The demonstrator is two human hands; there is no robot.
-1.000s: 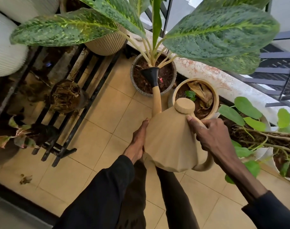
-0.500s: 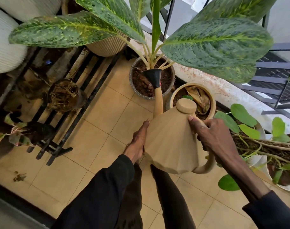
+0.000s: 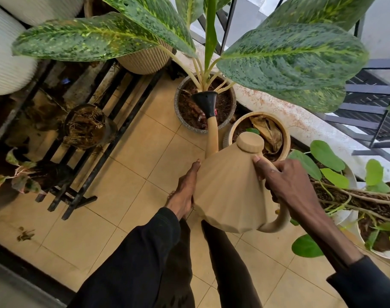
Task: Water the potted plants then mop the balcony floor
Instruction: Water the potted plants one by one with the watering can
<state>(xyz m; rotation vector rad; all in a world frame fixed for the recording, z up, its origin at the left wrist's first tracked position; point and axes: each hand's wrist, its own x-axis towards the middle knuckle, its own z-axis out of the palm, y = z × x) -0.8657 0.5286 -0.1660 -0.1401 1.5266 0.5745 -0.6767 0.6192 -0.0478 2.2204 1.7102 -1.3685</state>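
A beige faceted watering can (image 3: 229, 192) hangs tilted forward over the tiled floor (image 3: 131, 174). Its black rose (image 3: 206, 102) sits over the dark soil of a grey speckled pot (image 3: 227, 123) that holds a plant with big mottled green leaves (image 3: 289, 61). My right hand (image 3: 287, 185) grips the can's curved handle. Flat against the can's left side, my left hand (image 3: 184, 192) steadies it with straight fingers. A beige pot (image 3: 285, 138) with dry leaves stands just right of the spout.
A black slatted plant rack (image 3: 83, 152) runs along the left with a root-filled pot (image 3: 87, 125) and a reddish plant (image 3: 18, 178). White ribbed planters (image 3: 7, 63) stand at the far left. White pots with trailing green plants (image 3: 349, 192) crowd the right. A railing (image 3: 376, 121) borders the ledge.
The can and both hands hold nearly the same pose. The spout's rose has edged slightly further over the grey pot's soil, and the view has shifted a little.
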